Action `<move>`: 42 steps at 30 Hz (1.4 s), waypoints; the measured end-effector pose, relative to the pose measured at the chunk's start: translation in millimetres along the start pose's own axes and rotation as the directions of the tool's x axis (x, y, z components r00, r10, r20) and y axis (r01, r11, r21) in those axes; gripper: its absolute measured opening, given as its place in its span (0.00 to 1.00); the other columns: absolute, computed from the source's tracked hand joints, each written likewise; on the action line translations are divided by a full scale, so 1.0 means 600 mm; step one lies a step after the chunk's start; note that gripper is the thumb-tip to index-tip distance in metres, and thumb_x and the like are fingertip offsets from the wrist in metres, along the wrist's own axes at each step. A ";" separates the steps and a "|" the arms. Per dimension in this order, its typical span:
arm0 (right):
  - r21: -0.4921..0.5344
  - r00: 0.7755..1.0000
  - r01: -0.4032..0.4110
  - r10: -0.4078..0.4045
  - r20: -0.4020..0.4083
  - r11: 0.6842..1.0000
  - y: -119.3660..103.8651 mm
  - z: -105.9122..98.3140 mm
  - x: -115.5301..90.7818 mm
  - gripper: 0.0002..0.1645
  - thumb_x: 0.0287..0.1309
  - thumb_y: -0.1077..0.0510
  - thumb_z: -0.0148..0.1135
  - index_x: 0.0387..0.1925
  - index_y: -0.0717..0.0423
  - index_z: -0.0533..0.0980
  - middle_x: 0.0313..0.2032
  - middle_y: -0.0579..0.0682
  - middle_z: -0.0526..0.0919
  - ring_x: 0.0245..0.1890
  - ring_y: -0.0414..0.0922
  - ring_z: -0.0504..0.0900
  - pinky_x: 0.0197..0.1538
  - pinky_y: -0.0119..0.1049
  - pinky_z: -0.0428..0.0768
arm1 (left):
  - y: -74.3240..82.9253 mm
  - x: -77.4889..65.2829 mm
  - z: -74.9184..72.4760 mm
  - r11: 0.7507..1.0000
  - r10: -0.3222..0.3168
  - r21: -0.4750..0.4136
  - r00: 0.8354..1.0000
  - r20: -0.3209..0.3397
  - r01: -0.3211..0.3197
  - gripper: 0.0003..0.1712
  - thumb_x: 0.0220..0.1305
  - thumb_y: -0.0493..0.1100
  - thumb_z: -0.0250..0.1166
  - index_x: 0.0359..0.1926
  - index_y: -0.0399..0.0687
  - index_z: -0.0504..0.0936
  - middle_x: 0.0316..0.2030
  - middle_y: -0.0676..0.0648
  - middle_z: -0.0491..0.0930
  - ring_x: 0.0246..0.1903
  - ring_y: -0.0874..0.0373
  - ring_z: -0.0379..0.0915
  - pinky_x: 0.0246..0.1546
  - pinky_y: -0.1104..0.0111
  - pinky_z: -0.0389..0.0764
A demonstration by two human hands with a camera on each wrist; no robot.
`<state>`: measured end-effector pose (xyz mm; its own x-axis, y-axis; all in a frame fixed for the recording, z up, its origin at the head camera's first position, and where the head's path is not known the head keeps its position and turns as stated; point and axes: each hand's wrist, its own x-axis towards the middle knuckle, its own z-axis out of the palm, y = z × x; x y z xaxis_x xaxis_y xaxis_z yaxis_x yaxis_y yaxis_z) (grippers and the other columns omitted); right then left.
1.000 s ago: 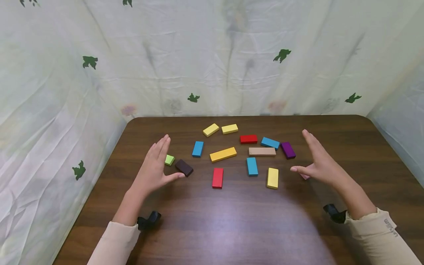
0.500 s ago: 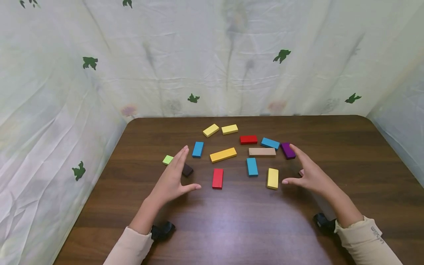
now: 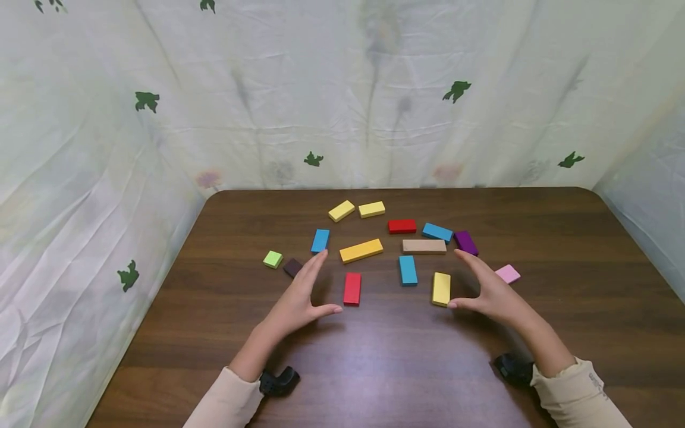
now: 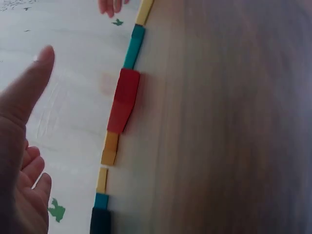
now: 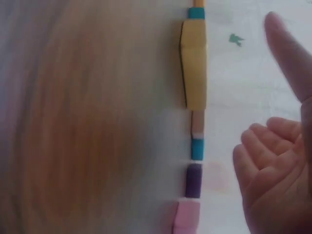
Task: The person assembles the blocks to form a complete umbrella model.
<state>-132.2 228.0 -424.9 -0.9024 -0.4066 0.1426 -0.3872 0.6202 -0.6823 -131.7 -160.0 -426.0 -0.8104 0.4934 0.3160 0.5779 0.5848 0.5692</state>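
My left hand [image 3: 297,302] holds nothing, its fingers extended and the thumb spread apart, left of a red block [image 3: 352,289]. Behind its fingers lies a dark brown block [image 3: 292,267], partly covered. On the other side my right hand [image 3: 493,295] faces inward, also without anything in it. Its thumb tip comes right at the edge of a yellow block [image 3: 441,289] in the head view. A pink block [image 3: 508,274] lies just beyond its knuckles. In the left wrist view the red block [image 4: 124,100] shows past the thumb; the right wrist view has the yellow block [image 5: 194,68] nearest.
More blocks lie scattered on the wooden table [image 3: 374,368]: an orange one [image 3: 361,251], a tan one [image 3: 424,246], a purple one [image 3: 466,243], a lime green one [image 3: 273,260], and several others. A patterned white cloth [image 3: 342,89] hangs behind the table.
Both hands have moved inward, the left to the right and the right to the left, narrowing the gap between them. The pink and green blocks have come into fuller view. The blocks stay put.
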 end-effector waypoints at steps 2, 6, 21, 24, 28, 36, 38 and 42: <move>0.010 1.000 -0.013 0.013 0.014 1.000 0.000 0.005 -0.001 0.61 0.35 0.45 0.73 0.65 0.64 0.51 0.63 0.62 0.55 0.62 0.59 0.53 0.56 0.58 0.57 | 0.001 0.002 0.006 1.000 -0.012 -0.018 1.000 0.008 0.012 0.58 0.44 0.56 0.71 0.69 0.44 0.47 0.65 0.42 0.52 0.64 0.51 0.46 0.57 0.53 0.58; 0.024 0.999 -0.025 0.024 0.036 0.999 0.006 0.017 -0.003 0.59 0.36 0.45 0.73 0.65 0.64 0.52 0.63 0.61 0.56 0.62 0.58 0.54 0.57 0.56 0.57 | 0.000 0.003 0.018 0.998 -0.052 -0.038 0.998 0.028 0.053 0.56 0.43 0.55 0.71 0.67 0.41 0.51 0.65 0.44 0.54 0.63 0.52 0.48 0.57 0.54 0.59; 0.004 0.997 -0.035 0.035 0.062 0.999 0.015 0.048 -0.012 0.55 0.38 0.44 0.72 0.62 0.65 0.57 0.59 0.62 0.62 0.55 0.57 0.66 0.54 0.52 0.64 | -0.008 0.010 0.058 0.996 -0.084 -0.023 0.980 0.181 0.089 0.50 0.46 0.54 0.70 0.66 0.42 0.56 0.62 0.43 0.59 0.61 0.52 0.54 0.58 0.59 0.59; -0.020 0.998 -0.036 0.037 0.059 0.999 0.015 0.050 -0.011 0.52 0.40 0.45 0.71 0.62 0.65 0.57 0.59 0.62 0.62 0.55 0.57 0.65 0.55 0.53 0.64 | -0.010 0.012 0.062 0.996 -0.092 0.000 0.978 0.188 0.094 0.48 0.48 0.52 0.70 0.65 0.40 0.57 0.61 0.42 0.60 0.61 0.51 0.55 0.57 0.59 0.60; -0.044 0.998 -0.040 0.042 0.051 0.998 0.014 0.052 -0.008 0.47 0.43 0.51 0.70 0.61 0.65 0.59 0.58 0.62 0.63 0.56 0.57 0.63 0.55 0.53 0.63 | -0.009 0.016 0.064 0.994 -0.109 0.018 0.977 0.183 0.108 0.44 0.51 0.49 0.68 0.65 0.40 0.58 0.61 0.42 0.61 0.60 0.50 0.56 0.57 0.59 0.60; -0.047 0.999 -0.030 0.030 0.013 0.998 0.013 0.051 -0.007 0.42 0.44 0.56 0.70 0.59 0.64 0.62 0.56 0.61 0.65 0.56 0.56 0.64 0.55 0.52 0.64 | -0.005 0.019 0.061 0.993 -0.114 0.042 0.980 0.162 0.109 0.41 0.52 0.48 0.67 0.63 0.40 0.60 0.58 0.43 0.64 0.58 0.51 0.58 0.56 0.60 0.61; -0.044 1.000 -0.024 0.024 0.004 0.999 0.012 0.050 -0.007 0.42 0.44 0.56 0.70 0.59 0.64 0.62 0.56 0.61 0.65 0.56 0.55 0.64 0.54 0.53 0.64 | -0.004 0.020 0.061 0.994 -0.107 0.042 0.983 0.147 0.102 0.41 0.51 0.49 0.68 0.63 0.39 0.61 0.58 0.42 0.64 0.58 0.51 0.59 0.56 0.60 0.62; -0.038 1.000 -0.003 0.002 -0.008 0.999 0.009 0.050 -0.007 0.41 0.44 0.54 0.70 0.59 0.62 0.63 0.56 0.59 0.66 0.55 0.54 0.65 0.53 0.52 0.65 | -0.001 0.019 0.061 0.996 -0.085 0.036 0.990 0.117 0.081 0.40 0.51 0.48 0.69 0.61 0.39 0.62 0.56 0.43 0.65 0.56 0.51 0.59 0.55 0.59 0.62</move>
<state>-124.6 213.0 -451.0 -0.9048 -0.3997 0.1467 -0.3916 0.6462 -0.6551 -137.8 -131.0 -450.7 -0.8396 0.5139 0.1759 0.5135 0.6456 0.5652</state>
